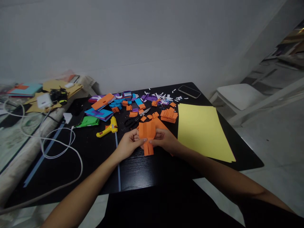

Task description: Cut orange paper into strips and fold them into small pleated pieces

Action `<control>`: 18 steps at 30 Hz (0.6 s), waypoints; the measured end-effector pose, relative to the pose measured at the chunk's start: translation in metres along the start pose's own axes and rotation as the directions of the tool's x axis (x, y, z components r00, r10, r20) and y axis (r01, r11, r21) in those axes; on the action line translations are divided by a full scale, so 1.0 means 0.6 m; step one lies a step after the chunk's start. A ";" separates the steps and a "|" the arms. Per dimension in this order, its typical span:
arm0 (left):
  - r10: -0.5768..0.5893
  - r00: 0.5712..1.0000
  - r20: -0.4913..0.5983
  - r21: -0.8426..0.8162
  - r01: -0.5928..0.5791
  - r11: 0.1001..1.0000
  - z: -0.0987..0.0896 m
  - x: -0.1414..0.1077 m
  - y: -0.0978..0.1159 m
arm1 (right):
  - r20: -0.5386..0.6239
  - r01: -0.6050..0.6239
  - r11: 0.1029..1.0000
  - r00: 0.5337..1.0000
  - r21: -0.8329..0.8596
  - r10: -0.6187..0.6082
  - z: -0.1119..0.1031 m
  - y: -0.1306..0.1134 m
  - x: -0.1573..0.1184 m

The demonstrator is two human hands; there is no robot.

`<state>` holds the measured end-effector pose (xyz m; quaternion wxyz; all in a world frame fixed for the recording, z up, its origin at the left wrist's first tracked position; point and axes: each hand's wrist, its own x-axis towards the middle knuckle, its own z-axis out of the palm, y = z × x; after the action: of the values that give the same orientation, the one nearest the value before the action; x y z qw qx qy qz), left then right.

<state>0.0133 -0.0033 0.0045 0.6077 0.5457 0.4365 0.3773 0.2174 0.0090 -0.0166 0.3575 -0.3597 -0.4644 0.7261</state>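
Between my two hands is a folded piece of orange paper (147,130), held just above the near part of the table, its narrow lower end pointing toward me. My left hand (130,143) grips its left edge, thumb on top and fingers behind. My right hand (165,141) pinches the right edge in the same way, both thumbs close to the middle crease. Another orange sheet (163,125) lies on the table behind it, partly covered by the right hand. Just beyond sit black-handled scissors (133,121) and cut orange pieces (169,115).
Yellow sheets (201,133) lie right of my hands, a phone (189,91) at the back. A yellow glue gun (108,128), green folded paper (89,121) and a white cable (82,164) are on the left. Purple and white scraps (152,97) spread along the wall. A white chair (239,95) stands right.
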 end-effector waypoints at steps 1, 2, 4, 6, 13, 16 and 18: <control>0.000 1.000 -0.001 0.003 0.000 1.000 0.000 0.000 0.001 | -0.003 -0.004 1.000 1.000 0.000 0.004 0.000 0.000 0.000; 0.001 1.000 -0.003 0.005 -0.001 1.000 0.000 0.000 0.001 | -0.008 -0.008 1.000 1.000 0.000 0.008 -0.001 0.001 0.001; 0.006 1.000 -0.010 0.003 -0.006 1.000 0.000 0.000 0.002 | -0.021 -0.021 1.000 1.000 0.009 0.021 -0.002 0.001 0.002; 0.013 1.000 -0.022 0.006 -0.012 1.000 0.000 0.000 0.002 | -0.024 -0.032 0.999 0.999 0.026 0.032 -0.002 0.001 0.003; 0.018 0.999 -0.036 0.014 -0.018 1.000 0.000 0.000 -0.005 | -0.008 -0.026 0.999 1.000 0.027 0.026 -0.001 0.002 0.004; 0.029 0.999 -0.043 0.021 -0.028 0.999 -0.001 0.001 -0.008 | -0.013 -0.003 1.000 1.000 0.003 0.004 -0.001 0.005 0.005; 0.032 0.999 -0.041 0.022 -0.031 0.999 -0.001 0.001 -0.008 | -0.026 -0.007 1.000 1.000 -0.013 0.007 -0.001 0.005 0.006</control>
<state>0.0126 -0.0030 -0.0007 0.5865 0.5513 0.4443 0.3933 0.2156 0.0114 -0.0206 0.3583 -0.3730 -0.4632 0.7196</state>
